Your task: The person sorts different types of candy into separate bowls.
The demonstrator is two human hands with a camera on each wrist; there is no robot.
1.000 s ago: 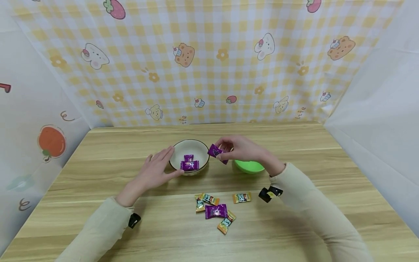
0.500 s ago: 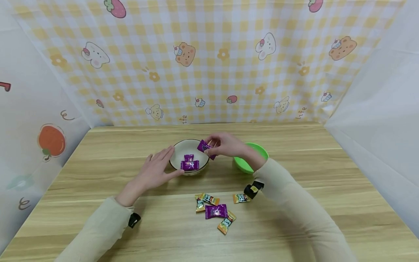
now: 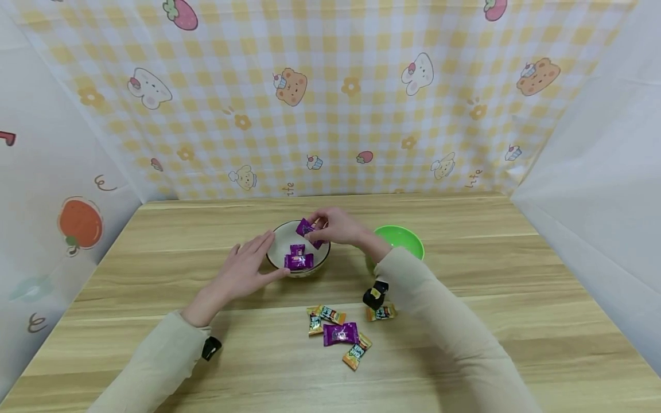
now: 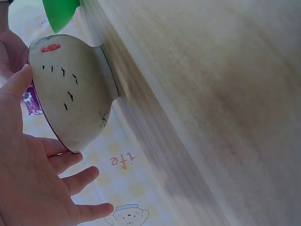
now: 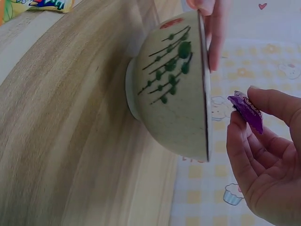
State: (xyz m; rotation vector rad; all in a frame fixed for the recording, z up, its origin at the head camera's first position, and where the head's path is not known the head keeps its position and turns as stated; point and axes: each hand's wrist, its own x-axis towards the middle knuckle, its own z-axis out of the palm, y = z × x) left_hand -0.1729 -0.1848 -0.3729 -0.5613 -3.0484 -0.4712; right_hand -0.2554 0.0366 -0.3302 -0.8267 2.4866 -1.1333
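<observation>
A cream bowl with a dark rim (image 3: 281, 240) stands on the table, two purple-wrapped candies (image 3: 298, 262) inside it. My left hand (image 3: 241, 271) rests against the bowl's left side, fingers straight and spread, thumb along the near rim. Over the bowl's right part, my right hand (image 3: 338, 226) pinches another purple-wrapped candy (image 5: 249, 112) between thumb and fingertips. In the right wrist view this candy hangs just above the bowl's mouth. Painted green leaves and a red mark show on the bowl's outside (image 5: 169, 94).
To the right is a bright green bowl (image 3: 405, 235), partly covered by the right forearm. Nearer on the wooden table (image 3: 248, 355) lie a purple candy (image 3: 341, 334) and several yellow-orange candies (image 3: 357, 351). A checked cloth (image 3: 330, 115) hangs behind the table.
My right hand has moved left with the purple candy, from between the two bowls to above the cream bowl. The left hand has stayed in place.
</observation>
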